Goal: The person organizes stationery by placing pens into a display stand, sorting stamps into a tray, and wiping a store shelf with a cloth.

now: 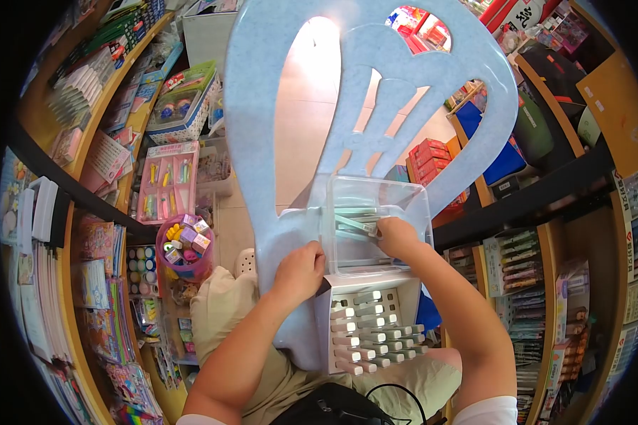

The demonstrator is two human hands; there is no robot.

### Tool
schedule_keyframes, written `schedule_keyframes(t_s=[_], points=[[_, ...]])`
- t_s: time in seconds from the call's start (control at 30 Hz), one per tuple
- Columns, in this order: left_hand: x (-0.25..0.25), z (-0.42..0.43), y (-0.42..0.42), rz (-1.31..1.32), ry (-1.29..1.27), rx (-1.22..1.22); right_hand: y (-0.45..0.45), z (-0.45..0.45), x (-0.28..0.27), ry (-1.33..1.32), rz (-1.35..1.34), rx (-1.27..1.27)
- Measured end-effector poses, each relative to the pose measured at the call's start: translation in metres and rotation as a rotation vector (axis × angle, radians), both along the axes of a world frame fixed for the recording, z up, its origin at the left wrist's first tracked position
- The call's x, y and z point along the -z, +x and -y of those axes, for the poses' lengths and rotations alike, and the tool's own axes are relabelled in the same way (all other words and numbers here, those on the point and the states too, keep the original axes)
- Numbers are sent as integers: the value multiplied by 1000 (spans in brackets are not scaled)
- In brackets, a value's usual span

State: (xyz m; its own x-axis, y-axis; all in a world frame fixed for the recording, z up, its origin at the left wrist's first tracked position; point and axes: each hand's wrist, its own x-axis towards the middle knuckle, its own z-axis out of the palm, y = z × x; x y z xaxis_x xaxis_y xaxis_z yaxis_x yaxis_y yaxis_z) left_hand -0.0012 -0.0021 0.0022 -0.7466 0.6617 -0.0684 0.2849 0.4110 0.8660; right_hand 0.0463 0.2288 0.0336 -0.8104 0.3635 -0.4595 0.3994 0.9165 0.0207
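Note:
A clear plastic box (340, 261) stands on the seat of a light blue plastic chair (252, 127). Several pale green sticks (354, 221) lie inside it. My right hand (398, 237) reaches over the box's right side, fingers pinched on one of these sticks. Just left of the box, my left hand (299, 270) is closed in a loose fist; whatever it may hold is hidden. Nearer to me, a white carton (324, 319) contains several upright white-capped pens (376, 333) in rows, some of its slots showing bare.
Shelves of stationery (92, 283) line the left side, and pen racks (524, 283) line the right. A pink basket of small items (184, 248) and a pink tray (166, 183) stand left of the chair. Red boxes (429, 166) show behind the chair back.

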Motion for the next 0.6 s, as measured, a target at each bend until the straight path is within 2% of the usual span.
schedule_keyframes(t_s=[0.23,0.43,0.6], points=[[-4,0,3,12,-39,-8,11,-3,6,-10,-8,-131],[-1,1,1,-15,-3,0,7,-2,-1,-53,94,-98],[-4,0,2,2,-23,10,12,-8,3,-117,16,-111]])
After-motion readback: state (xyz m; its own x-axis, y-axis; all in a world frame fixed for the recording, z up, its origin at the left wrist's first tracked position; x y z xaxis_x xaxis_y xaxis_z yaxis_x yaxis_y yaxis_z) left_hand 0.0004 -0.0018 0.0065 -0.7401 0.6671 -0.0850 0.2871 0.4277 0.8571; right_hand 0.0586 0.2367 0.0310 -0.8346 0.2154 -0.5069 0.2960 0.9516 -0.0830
